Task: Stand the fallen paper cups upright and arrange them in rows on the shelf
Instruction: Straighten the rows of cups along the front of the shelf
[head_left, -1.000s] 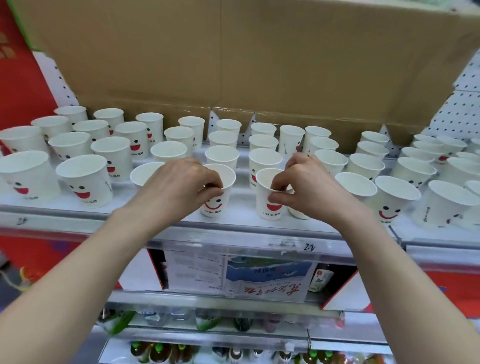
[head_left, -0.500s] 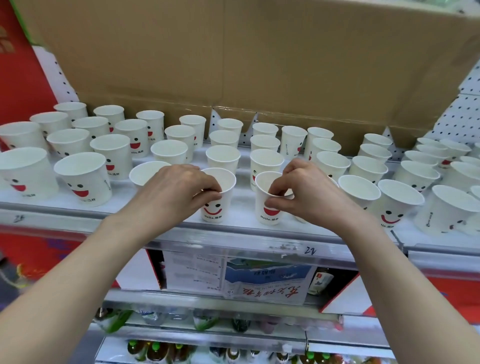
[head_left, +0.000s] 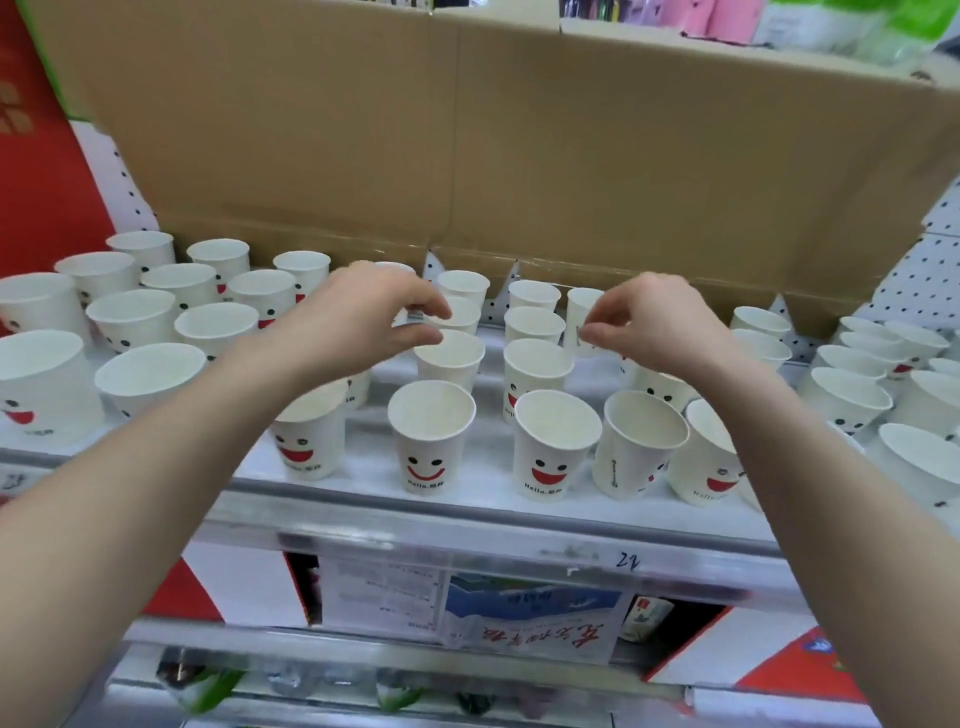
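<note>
Many white paper cups with smiley faces stand upright in rows on the white shelf (head_left: 483, 519). The front row holds cups such as one with a thin smile (head_left: 427, 447) and one with a red mouth (head_left: 550, 457). My left hand (head_left: 358, 317) reaches over the middle rows; its thumb and forefinger pinch a cup with a barcode (head_left: 414, 315), mostly hidden behind the fingers. My right hand (head_left: 654, 327) is level with it on the right and pinches the side of a back-row cup (head_left: 581, 306). No cup in view lies on its side.
A large cardboard box (head_left: 519, 156) hangs low over the back of the shelf. Pegboard (head_left: 924, 275) closes the right side and a red panel (head_left: 36, 182) the left. Bottles (head_left: 202, 686) sit on a lower shelf, with paper price tags (head_left: 530, 618) on the shelf's front rail.
Both hands let go of the two front-row cups and moved up and back to cups in the rear rows. The camera moved closer to the shelf.
</note>
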